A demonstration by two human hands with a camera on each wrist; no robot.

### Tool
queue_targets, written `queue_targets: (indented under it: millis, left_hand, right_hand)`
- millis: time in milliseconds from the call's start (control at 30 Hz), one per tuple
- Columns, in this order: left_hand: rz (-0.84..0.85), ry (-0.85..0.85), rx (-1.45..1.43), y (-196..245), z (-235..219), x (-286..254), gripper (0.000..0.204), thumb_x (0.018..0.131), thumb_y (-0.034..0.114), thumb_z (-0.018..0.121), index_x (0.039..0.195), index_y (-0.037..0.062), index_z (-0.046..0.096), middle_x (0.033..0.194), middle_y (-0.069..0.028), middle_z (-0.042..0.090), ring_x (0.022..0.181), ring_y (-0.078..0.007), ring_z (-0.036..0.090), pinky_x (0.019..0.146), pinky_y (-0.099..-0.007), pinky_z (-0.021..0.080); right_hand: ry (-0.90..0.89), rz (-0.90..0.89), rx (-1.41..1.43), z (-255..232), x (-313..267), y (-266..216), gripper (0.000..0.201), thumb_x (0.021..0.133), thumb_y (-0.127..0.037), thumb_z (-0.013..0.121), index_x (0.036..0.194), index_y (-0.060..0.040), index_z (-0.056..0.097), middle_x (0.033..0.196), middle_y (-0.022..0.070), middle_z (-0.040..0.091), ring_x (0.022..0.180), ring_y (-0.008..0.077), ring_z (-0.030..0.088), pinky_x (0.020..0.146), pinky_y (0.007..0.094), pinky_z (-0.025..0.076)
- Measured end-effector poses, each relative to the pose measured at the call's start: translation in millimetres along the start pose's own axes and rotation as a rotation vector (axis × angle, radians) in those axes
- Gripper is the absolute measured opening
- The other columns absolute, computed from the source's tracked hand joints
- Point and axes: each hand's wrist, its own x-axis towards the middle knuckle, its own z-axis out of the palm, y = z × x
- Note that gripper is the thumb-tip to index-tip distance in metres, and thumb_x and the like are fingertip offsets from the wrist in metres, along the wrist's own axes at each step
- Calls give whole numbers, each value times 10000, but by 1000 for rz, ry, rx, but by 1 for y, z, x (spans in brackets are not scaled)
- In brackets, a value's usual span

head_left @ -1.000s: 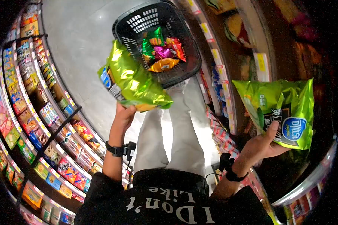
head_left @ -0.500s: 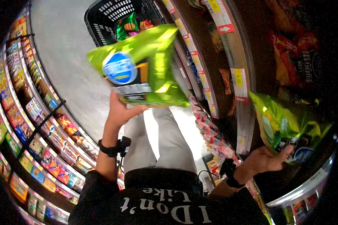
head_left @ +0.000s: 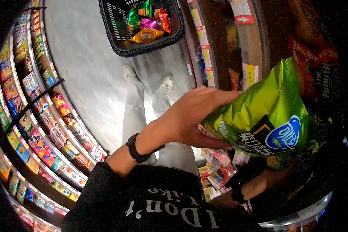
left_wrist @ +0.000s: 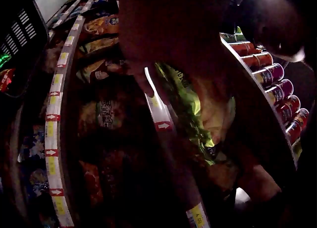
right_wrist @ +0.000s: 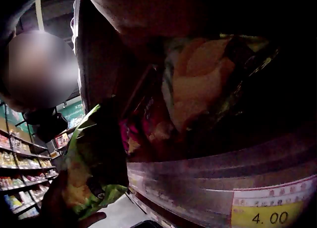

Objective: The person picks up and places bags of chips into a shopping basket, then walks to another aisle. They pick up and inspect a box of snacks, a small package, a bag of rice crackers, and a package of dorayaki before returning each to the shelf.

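Observation:
In the head view my left hand (head_left: 193, 116) grips one end of a green potato chip bag (head_left: 259, 116), thumb below and fingers above, in front of the right-hand shelf. My right hand (head_left: 268, 183) lies in shadow beneath that bag, reaching into the shelf, its fingers largely hidden. Another green chip bag (right_wrist: 208, 79) is close by my right hand in the dark right wrist view; I cannot tell whether the fingers still hold it. The left hand's bag (right_wrist: 94, 173) shows at lower left there. Dim light blurs the left wrist view, where that bag (left_wrist: 190, 109) hangs under the left hand.
A black basket (head_left: 147, 48) with several colourful snack bags stands on the floor beyond my feet. Shelves of snacks line the left; price-tagged shelf edges (head_left: 251, 73) run along the right. Red bags (head_left: 317, 58) sit deeper in the shelf. Canisters (left_wrist: 282, 92) stand beyond.
My left hand has swung its green bag from over the floor to the right, up to the shelf. The right hand has carried its bag deeper into the shelf's shadow.

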Motion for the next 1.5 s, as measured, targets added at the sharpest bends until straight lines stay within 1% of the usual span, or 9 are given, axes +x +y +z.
queue_targets:
  millis: [400,600,933,1000,1067,1267,1367,1433,1500]
  left_hand:
    - [-169,-160,103,-4,-29,-12,1024,566,340,1018,1421,51,534,1293,-147,649,1118,-368,631,967,-443,479]
    - [-162,-127,105,-7,-40,-17,1039,563,333,1019,1435,53,529,1316,-142,645,1160,-377,626,992,-442,477]
    - [-112,-86,73,-9,-32,-15,919,686,320,936,1472,93,518,1174,-108,686,1040,-336,640,884,-415,483]
    - [-130,-169,46,-11,-26,-17,910,694,316,931,1475,99,519,1149,-105,683,1020,-335,638,865,-414,482]
    - [-114,-208,36,-7,-16,-13,917,692,325,930,1478,94,518,1133,-102,677,1005,-328,637,849,-414,479]
    - [-41,-243,-44,0,-8,-12,1054,661,387,964,1532,85,453,1462,-132,587,1198,-349,624,994,-469,484]
    - [-124,-217,-8,-4,-16,-15,984,722,377,921,1537,91,448,1447,-143,587,1239,-356,603,1027,-462,470]
    - [-216,-160,15,-8,-26,-18,836,814,381,849,1501,75,483,1384,-175,619,1249,-373,592,1036,-466,464]
    - [-265,-200,139,-14,-42,-25,803,832,349,844,1496,71,488,1422,-165,601,1263,-361,593,1049,-456,467]
  right_hand:
    - [-50,-1133,-680,-14,-10,-31,680,838,-239,864,1429,-60,580,1472,236,546,1318,423,546,1140,552,407]
    - [-268,-1162,-734,-23,6,-17,662,871,-253,843,1440,-49,573,1460,213,565,1336,386,536,1146,526,392]
    - [-86,-909,-651,-15,-43,-19,670,864,-205,845,1439,-14,558,1452,216,575,1317,337,558,1142,457,413]
    - [-343,-103,238,-21,-75,1,847,805,-201,881,1510,-2,457,1482,198,537,1325,313,540,1149,430,404]
    - [-811,-215,347,-10,-109,-23,988,766,-205,882,1562,10,339,1518,171,475,1336,304,514,1157,428,384]
    - [-569,346,111,-21,-93,-38,793,932,-333,775,1530,16,387,1508,190,477,1357,314,501,1149,494,405]
    - [-287,374,392,-25,-53,-4,728,1003,-437,663,1519,17,424,1553,190,449,1398,328,476,1160,508,393]
    - [-262,-453,-227,-26,-37,0,704,894,-64,684,1559,-78,453,1583,193,459,1389,341,518,1151,465,434]
    - [-257,-175,-30,-18,15,19,621,956,-181,660,1540,-83,474,1578,195,450,1387,330,506,1169,480,405]
